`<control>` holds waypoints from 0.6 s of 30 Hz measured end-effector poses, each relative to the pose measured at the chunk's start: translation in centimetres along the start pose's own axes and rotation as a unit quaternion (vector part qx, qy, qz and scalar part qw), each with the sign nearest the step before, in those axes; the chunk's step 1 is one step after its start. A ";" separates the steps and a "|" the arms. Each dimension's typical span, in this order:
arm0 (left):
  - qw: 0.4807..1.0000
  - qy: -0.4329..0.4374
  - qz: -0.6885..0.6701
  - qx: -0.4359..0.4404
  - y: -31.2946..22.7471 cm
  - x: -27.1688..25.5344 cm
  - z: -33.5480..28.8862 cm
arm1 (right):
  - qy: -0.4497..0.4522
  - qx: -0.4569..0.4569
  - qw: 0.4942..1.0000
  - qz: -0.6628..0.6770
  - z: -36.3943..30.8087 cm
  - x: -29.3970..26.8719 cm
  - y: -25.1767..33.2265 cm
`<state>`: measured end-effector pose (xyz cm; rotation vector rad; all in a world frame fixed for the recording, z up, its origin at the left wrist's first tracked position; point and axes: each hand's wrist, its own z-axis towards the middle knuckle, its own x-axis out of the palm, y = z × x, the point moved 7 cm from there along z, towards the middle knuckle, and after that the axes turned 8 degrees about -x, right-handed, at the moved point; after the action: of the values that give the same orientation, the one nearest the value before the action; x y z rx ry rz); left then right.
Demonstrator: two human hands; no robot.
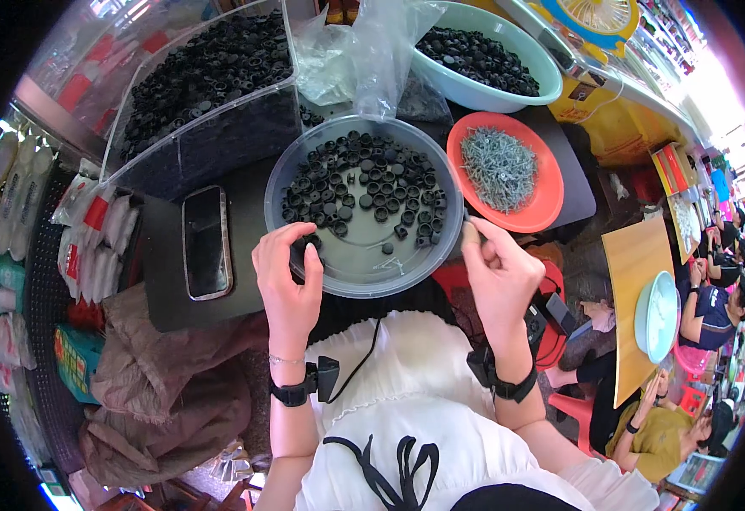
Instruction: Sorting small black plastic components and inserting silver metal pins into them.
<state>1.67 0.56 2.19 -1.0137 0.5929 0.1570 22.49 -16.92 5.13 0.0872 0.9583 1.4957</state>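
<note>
Thumb and forefinger of the left hand (286, 277) bend around a black cap (315, 242) just inside the near-left edge of a round clear tray (355, 264) — whether they actually pinch it I cannot tell. Across the tray, the right hand (502, 271) has thumb and forefinger closed together at the rim; anything between those tips is too small to make out. More loose caps (366, 201) lie between and beyond both hands, mostly in the tray's farther half. Left of the left hand, a dark phone (206, 243) lies on the black tabletop (164, 289). Just beyond the right hand, an orange-red plate (551, 192) holds heaped silver screws (500, 169). Farther out, ahead of the left hand, stands a clear bin (245, 140) of black pieces; past the plate — a pale green basin (483, 95) of similar ones.
</note>
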 end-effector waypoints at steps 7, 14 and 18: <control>1.000 -0.010 0.006 0.018 0.3 -0.2 -0.1 | 0.040 -0.107 0.992 -0.045 6.5 2.3 -1.6; 0.998 -0.034 0.021 0.053 0.0 -0.2 -0.3 | 0.138 -0.169 0.929 -0.299 10.0 3.6 -8.8; 0.996 -0.043 0.033 0.064 0.0 -0.2 -0.4 | 0.174 -0.201 0.912 -0.312 10.1 5.6 -9.8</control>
<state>1.34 0.30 2.18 -0.8598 0.5512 0.2168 34.94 -8.55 3.19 -0.7447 0.8233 1.0861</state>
